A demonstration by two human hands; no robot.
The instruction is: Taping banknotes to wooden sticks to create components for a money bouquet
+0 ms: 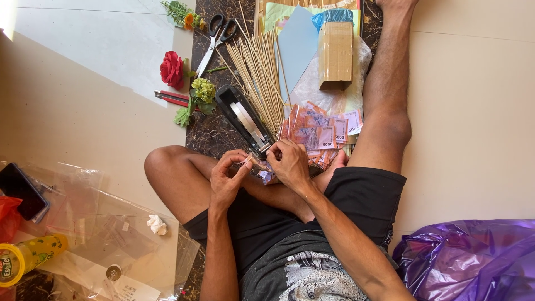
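Pinching a small folded pinkish paper note (257, 165) between left hand (227, 177) and right hand (290, 163), both closed tight; black plastic tape dispenser (244, 118) at 12 o'clock, touching.

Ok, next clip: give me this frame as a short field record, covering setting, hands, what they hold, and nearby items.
setting: person seated on a tiled floor, legs spread
left hand: pinching a small folded piece, exact kind unclear
right hand: on the same piece, beside the black tape dispenser
ahead: pile of pinkish banknotes, wooden skewers, cardboard box
farther: scissors, red rose
right: purple plastic bag
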